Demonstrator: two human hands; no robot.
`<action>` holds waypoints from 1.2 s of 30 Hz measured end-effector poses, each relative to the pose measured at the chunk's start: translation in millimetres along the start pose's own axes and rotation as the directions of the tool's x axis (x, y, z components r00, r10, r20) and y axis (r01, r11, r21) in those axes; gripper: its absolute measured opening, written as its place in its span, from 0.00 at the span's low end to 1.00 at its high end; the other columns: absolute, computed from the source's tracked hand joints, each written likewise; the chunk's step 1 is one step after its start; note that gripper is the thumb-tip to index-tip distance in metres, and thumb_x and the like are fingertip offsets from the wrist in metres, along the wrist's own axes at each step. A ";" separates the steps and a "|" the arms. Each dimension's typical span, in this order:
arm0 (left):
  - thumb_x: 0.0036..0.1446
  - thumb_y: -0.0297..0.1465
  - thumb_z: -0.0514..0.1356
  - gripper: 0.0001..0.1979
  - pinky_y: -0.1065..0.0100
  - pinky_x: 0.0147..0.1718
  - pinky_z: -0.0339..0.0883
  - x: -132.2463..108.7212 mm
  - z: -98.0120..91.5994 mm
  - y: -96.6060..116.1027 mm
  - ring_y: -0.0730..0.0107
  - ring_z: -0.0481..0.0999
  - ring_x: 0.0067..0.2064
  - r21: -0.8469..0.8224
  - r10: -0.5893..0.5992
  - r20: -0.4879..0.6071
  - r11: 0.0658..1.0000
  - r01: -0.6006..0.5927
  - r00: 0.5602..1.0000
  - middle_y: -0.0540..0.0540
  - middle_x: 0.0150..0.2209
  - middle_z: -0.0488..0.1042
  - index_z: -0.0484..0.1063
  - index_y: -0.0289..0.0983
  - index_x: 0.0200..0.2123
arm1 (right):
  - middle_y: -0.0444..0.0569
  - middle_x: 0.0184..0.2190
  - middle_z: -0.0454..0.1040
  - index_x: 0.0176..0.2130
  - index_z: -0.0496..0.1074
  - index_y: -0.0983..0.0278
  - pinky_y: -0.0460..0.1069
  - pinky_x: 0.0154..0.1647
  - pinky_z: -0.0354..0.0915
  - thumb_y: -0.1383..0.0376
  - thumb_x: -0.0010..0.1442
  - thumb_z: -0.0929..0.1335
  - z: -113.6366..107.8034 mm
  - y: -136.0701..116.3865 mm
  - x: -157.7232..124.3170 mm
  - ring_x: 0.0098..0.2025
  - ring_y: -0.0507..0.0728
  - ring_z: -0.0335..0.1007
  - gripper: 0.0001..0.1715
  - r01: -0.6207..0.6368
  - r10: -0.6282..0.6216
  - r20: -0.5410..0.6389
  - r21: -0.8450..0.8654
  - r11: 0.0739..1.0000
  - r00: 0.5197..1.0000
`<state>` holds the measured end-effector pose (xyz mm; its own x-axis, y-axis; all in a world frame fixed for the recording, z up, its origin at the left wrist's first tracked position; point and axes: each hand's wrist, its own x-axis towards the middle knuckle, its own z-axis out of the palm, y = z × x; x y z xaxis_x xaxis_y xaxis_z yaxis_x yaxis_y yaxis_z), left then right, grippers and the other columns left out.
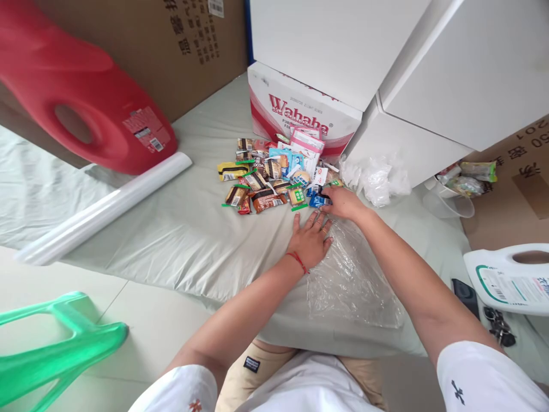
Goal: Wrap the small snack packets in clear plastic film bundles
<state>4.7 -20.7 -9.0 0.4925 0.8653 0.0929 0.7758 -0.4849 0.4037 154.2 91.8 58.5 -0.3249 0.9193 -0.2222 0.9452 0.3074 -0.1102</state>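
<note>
My left hand lies flat with its fingers spread, a red string bracelet round its wrist. It rests on the pale cloth and the edge of a clear plastic bag, which lies crumpled and flat. My right hand is just beyond it, with thumb and fingers closed round a small blue snack packet at the right end of a pile. The pile of wrapped snacks holds several brown, yellow, red and blue packets, some with green edges. Pink-and-white packets lie at its back.
Behind the pile stands a white-and-red Wahaha carton under white boxes. Crumpled clear plastic and a tub of packets are right. A red jug and plastic roll lie left; a green stool stands below.
</note>
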 end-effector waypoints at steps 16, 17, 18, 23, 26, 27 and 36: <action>0.71 0.36 0.48 0.28 0.33 0.74 0.37 0.8 -3.0 0.0 0.45 0.56 0.74 -0.058 0.006 -0.043 0.998 -0.008 0.999 0.39 0.72 0.62 0.61 0.42 0.72 | 0.67 0.57 0.72 0.56 0.71 0.69 0.58 0.52 0.70 0.42 0.59 0.73 24.1 -96.2 29.3 0.54 0.70 0.74 0.40 -0.302 0.318 -0.059 0.187 0.935 0.946; 0.71 0.37 0.48 0.28 0.33 0.74 0.37 0.8 -2.4 -0.3 0.45 0.56 0.74 -0.062 0.001 -0.052 0.998 -0.004 0.999 0.39 0.72 0.62 0.61 0.42 0.72 | 0.66 0.56 0.73 0.56 0.72 0.68 0.58 0.52 0.70 0.43 0.59 0.73 24.3 -97.6 28.9 0.54 0.69 0.74 0.38 -0.303 0.320 -0.063 0.189 0.934 0.945; 0.71 0.37 0.49 0.28 0.34 0.74 0.37 0.7 -1.7 -0.7 0.45 0.57 0.74 -0.064 -0.001 -0.056 0.998 -0.003 0.998 0.40 0.72 0.63 0.62 0.43 0.71 | 0.65 0.55 0.74 0.54 0.73 0.68 0.57 0.52 0.70 0.45 0.59 0.73 22.6 -96.7 26.9 0.53 0.69 0.74 0.36 -0.296 0.314 -0.069 0.197 0.935 0.947; 0.72 0.42 0.47 0.27 0.27 0.72 0.32 0.3 1.6 -2.2 0.48 0.54 0.75 -0.065 0.013 -0.032 0.998 -0.015 0.999 0.42 0.73 0.62 0.64 0.43 0.69 | 0.54 0.40 0.78 0.43 0.76 0.65 0.54 0.45 0.69 0.51 0.58 0.72 -7.2 -52.9 -13.3 0.42 0.63 0.74 0.22 -0.169 0.248 -0.201 0.342 0.924 0.948; 0.72 0.42 0.45 0.28 0.26 0.71 0.31 0.7 2.3 -2.6 0.49 0.51 0.76 -0.066 0.008 -0.019 0.998 -0.009 1.000 0.43 0.75 0.56 0.62 0.43 0.71 | 0.49 0.36 0.75 0.39 0.75 0.63 0.52 0.43 0.67 0.51 0.55 0.74 -25.1 -11.0 -58.3 0.39 0.60 0.71 0.20 -0.076 0.157 -0.222 0.334 0.939 0.962; 0.72 0.42 0.45 0.28 0.27 0.71 0.30 0.9 2.5 -2.7 0.49 0.50 0.77 -0.066 0.006 -0.014 0.998 -0.007 1.000 0.43 0.75 0.55 0.61 0.44 0.71 | 0.48 0.36 0.74 0.37 0.74 0.62 0.51 0.42 0.67 0.51 0.53 0.74 -28.1 0.6 -74.5 0.39 0.59 0.71 0.19 -0.064 0.126 -0.194 0.300 0.952 0.973; 0.73 0.43 0.43 0.29 0.29 0.72 0.29 1.9 4.0 -3.0 0.55 0.50 0.77 -0.045 0.001 -0.006 0.999 -0.001 1.000 0.45 0.76 0.53 0.61 0.44 0.72 | 0.54 0.43 0.75 0.49 0.76 0.62 0.53 0.48 0.66 0.64 0.55 0.74 5.7 5.6 -157.4 0.47 0.64 0.71 0.21 0.010 -0.012 0.136 0.021 1.000 0.991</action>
<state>4.9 -18.2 -13.6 0.4911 0.8655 0.0985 0.7566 -0.4799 0.4442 210.5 -52.6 87.4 -0.3381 0.8733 -0.3508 0.9411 0.3111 -0.1324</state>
